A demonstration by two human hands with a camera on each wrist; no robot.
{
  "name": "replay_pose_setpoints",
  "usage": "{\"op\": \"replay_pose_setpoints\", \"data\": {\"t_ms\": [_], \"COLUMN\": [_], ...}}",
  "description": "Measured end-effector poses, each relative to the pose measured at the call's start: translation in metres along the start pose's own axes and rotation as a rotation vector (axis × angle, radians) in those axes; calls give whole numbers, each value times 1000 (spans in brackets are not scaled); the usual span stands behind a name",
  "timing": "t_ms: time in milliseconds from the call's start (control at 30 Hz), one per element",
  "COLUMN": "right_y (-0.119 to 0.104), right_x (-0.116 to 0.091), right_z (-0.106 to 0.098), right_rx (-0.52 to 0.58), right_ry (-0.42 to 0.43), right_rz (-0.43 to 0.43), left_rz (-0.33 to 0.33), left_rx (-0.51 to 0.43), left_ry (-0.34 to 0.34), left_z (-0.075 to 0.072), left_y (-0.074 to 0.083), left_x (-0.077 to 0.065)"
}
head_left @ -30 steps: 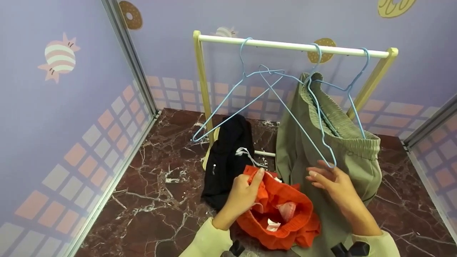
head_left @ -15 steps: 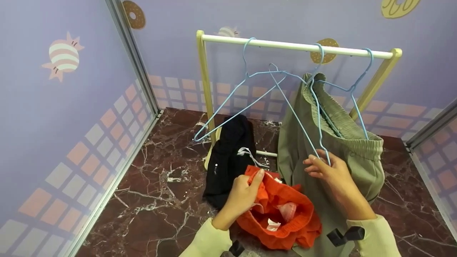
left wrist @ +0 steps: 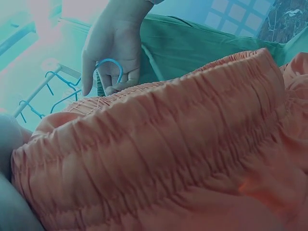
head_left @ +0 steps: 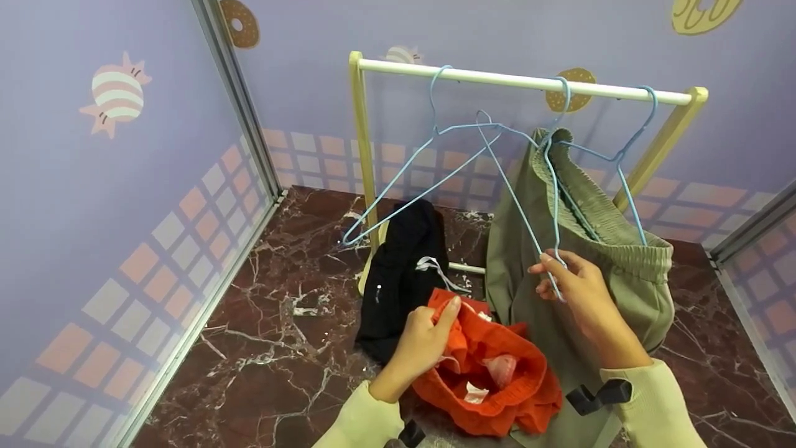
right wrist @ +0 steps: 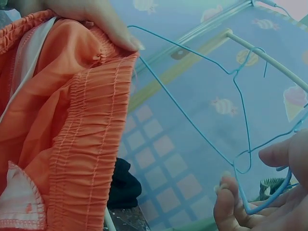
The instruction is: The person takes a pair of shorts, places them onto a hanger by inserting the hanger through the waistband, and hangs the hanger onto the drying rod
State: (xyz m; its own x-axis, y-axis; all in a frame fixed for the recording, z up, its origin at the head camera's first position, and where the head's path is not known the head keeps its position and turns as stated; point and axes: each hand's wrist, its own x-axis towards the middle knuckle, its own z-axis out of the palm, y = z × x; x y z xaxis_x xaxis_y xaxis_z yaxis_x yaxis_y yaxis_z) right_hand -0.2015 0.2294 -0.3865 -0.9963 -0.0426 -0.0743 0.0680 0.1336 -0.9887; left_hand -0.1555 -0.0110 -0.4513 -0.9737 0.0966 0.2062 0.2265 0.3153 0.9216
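Note:
My left hand (head_left: 423, 339) grips the left side of the waistband of orange elastic-waist pants (head_left: 485, 410), thumb on top. Their waist opening faces up, showing a white label and pale pocket lining; the leg length is hidden. My right hand (head_left: 578, 286) holds the lower corner of the middle blue wire hanger (head_left: 516, 193), apart from the orange pants. In the right wrist view, curled fingers and thumb surround the hanger's end loop (right wrist: 262, 207). The left wrist view is mostly filled by the orange waistband (left wrist: 144, 144), with my right hand (left wrist: 115, 48) behind it.
A white rail (head_left: 472, 74) on a wooden-ended rack carries the hangers. Olive elastic-waist pants (head_left: 628, 267) hang on the right hanger (head_left: 631, 199). Another blue hanger (head_left: 398, 174) hangs at left. Black pants (head_left: 398, 280) with a white drawstring lie on the marbled floor (head_left: 280, 348).
My right hand has shifted slightly left and up the hanger's wire, closing its fingers on it. The hanger's corner has swung left toward the orange pants. My left hand has kept its grip.

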Motion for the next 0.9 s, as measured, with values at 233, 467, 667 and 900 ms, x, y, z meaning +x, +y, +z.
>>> {"op": "replay_pose_setpoints", "data": {"t_ms": [233,467,667,900], "right_y": [-3,-4,-5,-8], "right_x": [2,-1,-4,-8], "right_z": [4,7,6,5], "right_rx": [-18,61,116,120], "right_ry": [35,42,46,96], "right_rz": [-3,-42,-93,-66], "left_rz": [-9,-12,-15,-10], "left_rx": [-12,-19,-15,-11], "left_ry": [-5,-9,-8,-8], "left_z": [0,-1,-1,-1], "left_y": [-3,-4,-3,-2], "left_x": [0,-1,-2,-3]}}
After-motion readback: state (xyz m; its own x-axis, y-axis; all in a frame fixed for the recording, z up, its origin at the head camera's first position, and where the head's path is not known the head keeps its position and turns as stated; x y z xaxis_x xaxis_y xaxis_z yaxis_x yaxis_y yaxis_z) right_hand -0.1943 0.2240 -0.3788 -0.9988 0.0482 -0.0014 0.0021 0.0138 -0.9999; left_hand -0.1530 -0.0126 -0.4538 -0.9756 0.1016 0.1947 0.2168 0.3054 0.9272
